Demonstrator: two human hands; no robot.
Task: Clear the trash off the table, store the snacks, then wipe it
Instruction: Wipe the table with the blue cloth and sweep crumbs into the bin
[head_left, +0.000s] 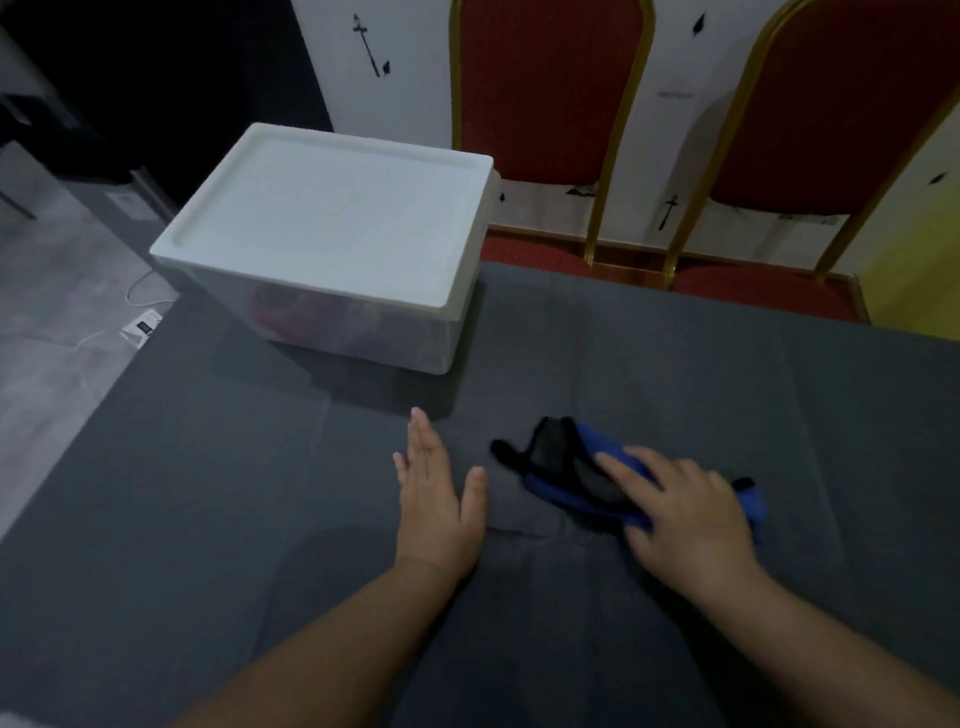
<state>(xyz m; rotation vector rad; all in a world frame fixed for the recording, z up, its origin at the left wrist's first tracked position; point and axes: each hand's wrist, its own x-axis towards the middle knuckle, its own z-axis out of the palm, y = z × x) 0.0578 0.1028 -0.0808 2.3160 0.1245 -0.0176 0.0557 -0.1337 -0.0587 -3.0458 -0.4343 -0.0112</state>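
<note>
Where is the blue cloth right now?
In the head view the blue cloth lies on the grey table, right of centre, under the right hand, nearer than the white box.

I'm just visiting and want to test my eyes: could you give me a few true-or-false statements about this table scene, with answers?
1. The white box has its lid on. True.
2. The right hand rests on a blue and black cloth. True.
3. The left hand holds a cup. False: it lies flat and open on the grey table.
4. The chairs behind the table are green. False: they are red with gold frames.
</note>
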